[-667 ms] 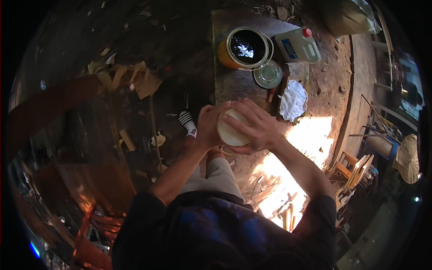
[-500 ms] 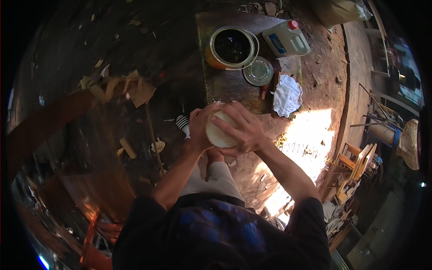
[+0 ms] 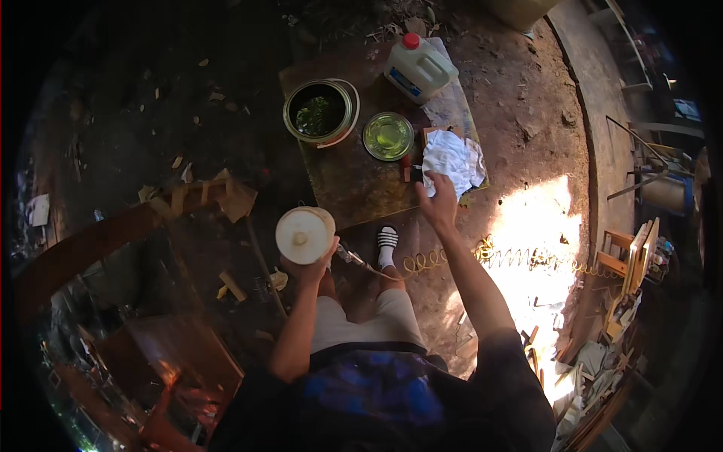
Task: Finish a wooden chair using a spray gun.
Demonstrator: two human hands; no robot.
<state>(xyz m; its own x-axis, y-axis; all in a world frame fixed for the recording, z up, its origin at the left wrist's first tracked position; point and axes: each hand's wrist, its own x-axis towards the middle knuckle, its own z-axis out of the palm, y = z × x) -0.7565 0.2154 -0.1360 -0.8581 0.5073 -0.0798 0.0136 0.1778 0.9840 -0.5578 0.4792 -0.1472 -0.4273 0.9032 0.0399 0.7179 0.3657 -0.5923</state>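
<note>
My left hand (image 3: 318,265) grips a round white-topped cup (image 3: 295,232), apparently part of a spray gun (image 3: 348,256) attached to a coiled yellow hose (image 3: 422,264). My right hand (image 3: 438,192) is stretched out with fingers apart at the crumpled white cloth (image 3: 450,154); whether it touches it, I cannot tell. The cloth lies on a stained board (image 3: 339,196), beside a small reddish object (image 3: 407,172) and a round shallow container (image 3: 388,135). A metal pail (image 3: 321,113) of dark liquid and a white jug with a red cap (image 3: 422,69) stand behind.
A curved brown wooden piece (image 3: 90,248) and scraps lie on the dark ground at left. At right are a plank edge (image 3: 595,151), a blue-rimmed drum (image 3: 666,194) and leaning wooden pieces (image 3: 633,256). An orange object (image 3: 166,407) is at lower left.
My hands were both around the cup; now my right hand has left it and moved up-right toward the cloth. The cup is lower and further left. The view has shifted.
</note>
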